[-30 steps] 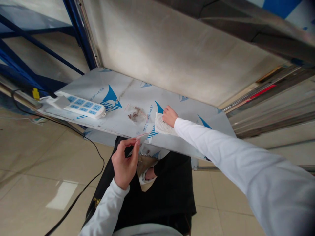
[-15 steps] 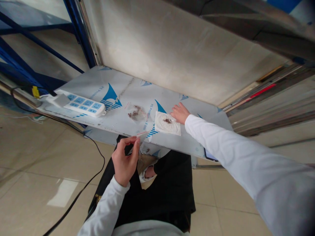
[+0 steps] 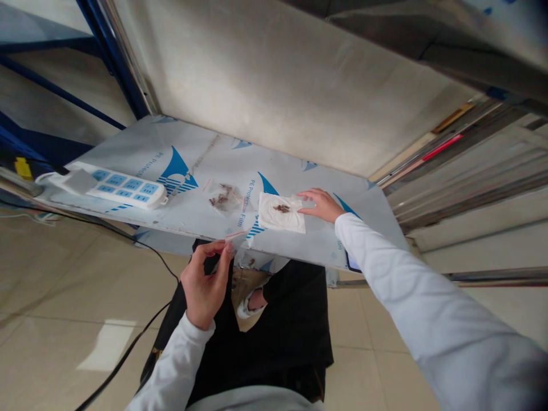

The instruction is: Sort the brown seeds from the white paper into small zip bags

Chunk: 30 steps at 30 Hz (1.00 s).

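One power strip (image 3: 128, 188) far left of the white tissue pad (image 3: 282, 224), on the film-covered shelf (image 3: 291, 165), adapter plugged in. Left hand (image 3: 205, 279), below and left of the pad, pinching a clear bag (image 3: 235, 236) between thumb and forefinger near its red-striped edge. Left of the pad, just beside it, a filled bag (image 3: 225, 200) lying flat on the shelf: looks like the part already done. The pinched bag hangs by the shelf edge, below-left of the pad; brownish specks show under it, can't tell if inside. On the pad itself, around its middle, a small heap of brown pieces (image 3: 281, 209), loose, in no zip bag: judged the part left over. Too small to count or identify. Right hand (image 3: 323, 206) at the pad's right edge, thumb and fingers parted, no piece visible in it; can't tell if fingertips touch the pad. Below-right of the pad, partly under the sleeve (image 3: 385, 262), a dark-edged flat object (image 3: 353, 261), maybe a phone
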Motion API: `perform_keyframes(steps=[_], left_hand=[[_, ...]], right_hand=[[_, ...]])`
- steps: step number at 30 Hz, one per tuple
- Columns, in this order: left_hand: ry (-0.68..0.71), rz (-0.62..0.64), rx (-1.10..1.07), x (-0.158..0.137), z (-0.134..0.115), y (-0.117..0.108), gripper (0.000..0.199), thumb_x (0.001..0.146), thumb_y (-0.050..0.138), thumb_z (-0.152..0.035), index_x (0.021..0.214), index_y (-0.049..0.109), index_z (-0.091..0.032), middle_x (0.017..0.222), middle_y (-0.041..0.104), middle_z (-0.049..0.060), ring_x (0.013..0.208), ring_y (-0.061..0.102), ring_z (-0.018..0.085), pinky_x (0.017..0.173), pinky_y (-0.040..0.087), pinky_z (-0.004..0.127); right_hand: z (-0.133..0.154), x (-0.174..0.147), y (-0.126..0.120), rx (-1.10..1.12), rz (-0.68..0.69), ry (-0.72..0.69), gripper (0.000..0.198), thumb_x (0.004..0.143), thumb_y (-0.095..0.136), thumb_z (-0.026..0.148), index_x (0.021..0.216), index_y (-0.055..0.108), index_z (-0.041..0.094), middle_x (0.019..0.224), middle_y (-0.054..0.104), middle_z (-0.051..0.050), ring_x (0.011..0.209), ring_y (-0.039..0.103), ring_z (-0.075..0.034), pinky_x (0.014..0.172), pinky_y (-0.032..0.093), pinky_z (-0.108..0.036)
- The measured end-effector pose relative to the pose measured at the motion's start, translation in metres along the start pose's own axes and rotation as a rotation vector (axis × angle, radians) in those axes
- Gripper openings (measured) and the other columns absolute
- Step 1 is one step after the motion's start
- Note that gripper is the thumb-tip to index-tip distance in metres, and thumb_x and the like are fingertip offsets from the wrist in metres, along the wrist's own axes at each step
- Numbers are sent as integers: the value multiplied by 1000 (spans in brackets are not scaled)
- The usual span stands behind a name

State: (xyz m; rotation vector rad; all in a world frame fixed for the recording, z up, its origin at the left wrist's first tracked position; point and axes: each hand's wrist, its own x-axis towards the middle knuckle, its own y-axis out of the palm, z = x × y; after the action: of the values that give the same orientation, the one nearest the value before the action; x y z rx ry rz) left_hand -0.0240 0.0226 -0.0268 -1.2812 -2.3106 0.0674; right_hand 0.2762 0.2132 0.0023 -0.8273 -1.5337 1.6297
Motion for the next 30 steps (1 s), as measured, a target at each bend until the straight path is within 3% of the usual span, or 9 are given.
perform_keyframes(steps=[4, 7, 10, 11, 14, 19, 21, 25, 30], left_hand=[[9, 0, 5, 0, 0, -4, 10, 81, 64, -25, 87, 62, -18, 82, 67, 2, 73, 60, 13, 72, 48, 25], [7, -2, 2, -2, -1, -5, 9, 81, 64, -24, 87, 63, -18, 83, 67, 2, 74, 62, 13, 72, 49, 25], [39, 35, -32, -5, -7, 0, 9, 80, 65, -21, 88, 63, -19, 87, 69, 4, 81, 65, 16, 77, 51, 28], [78, 59, -40, -6, -9, 3, 9, 80, 65, -19, 89, 63, -19, 89, 70, 4, 83, 66, 17, 79, 51, 30], [289, 123, -18, -9, -16, 15, 12, 77, 67, -14, 86, 64, -22, 92, 73, 4, 85, 67, 18, 79, 50, 33], [528, 289, 68, -16, -19, 32, 14, 79, 64, -12, 84, 67, -24, 89, 75, 2, 84, 67, 19, 79, 48, 36], [465, 389, 38, -19, -22, 35, 9, 79, 64, -17, 84, 68, -24, 92, 75, 4, 88, 67, 20, 83, 48, 38], [52, 585, -160, -19, -38, 44, 24, 82, 62, -30, 103, 67, -20, 98, 73, 7, 91, 67, 20, 85, 51, 35], [-294, 678, -374, -10, -54, 72, 24, 79, 63, -37, 86, 72, -16, 85, 74, 7, 79, 68, 19, 75, 53, 30]], right_hand=[[-20, -17, 13, -1, -45, 322, 52, 72, 71, 44, 115, 61, 16, 105, 65, -13, 100, 56, -28, 86, 40, -38], [-6, -36, 11, 50, -277, 495, 63, 67, 72, 53, 114, 61, 12, 115, 61, -20, 107, 53, -33, 86, 40, -45], [58, -61, 3, 356, -608, 604, 49, 80, 56, 57, 103, 65, 14, 108, 64, -18, 99, 58, -28, 79, 45, -38], [88, -69, 1, 524, -624, 620, 46, 83, 51, 56, 95, 66, 15, 98, 67, -15, 89, 61, -25, 73, 47, -35], [172, -85, 0, 999, -345, 585, 43, 88, 46, 53, 80, 68, 17, 72, 68, -6, 70, 63, -19, 64, 47, -29], [222, -85, 11, 1293, -492, 659, 30, 82, 60, 47, 82, 68, 18, 77, 71, -4, 71, 65, -19, 63, 49, -26], [216, -90, 15, 1264, -544, 673, 30, 84, 57, 45, 85, 68, 17, 80, 72, -6, 72, 66, -20, 63, 50, -27], [201, -109, 14, 909, -609, 600, 26, 90, 50, 34, 95, 70, 20, 92, 71, -8, 84, 66, -21, 75, 51, -31], [202, -117, 7, 542, -583, 554, 31, 93, 42, 21, 108, 68, 22, 101, 67, -11, 97, 62, -24, 87, 50, -37]])
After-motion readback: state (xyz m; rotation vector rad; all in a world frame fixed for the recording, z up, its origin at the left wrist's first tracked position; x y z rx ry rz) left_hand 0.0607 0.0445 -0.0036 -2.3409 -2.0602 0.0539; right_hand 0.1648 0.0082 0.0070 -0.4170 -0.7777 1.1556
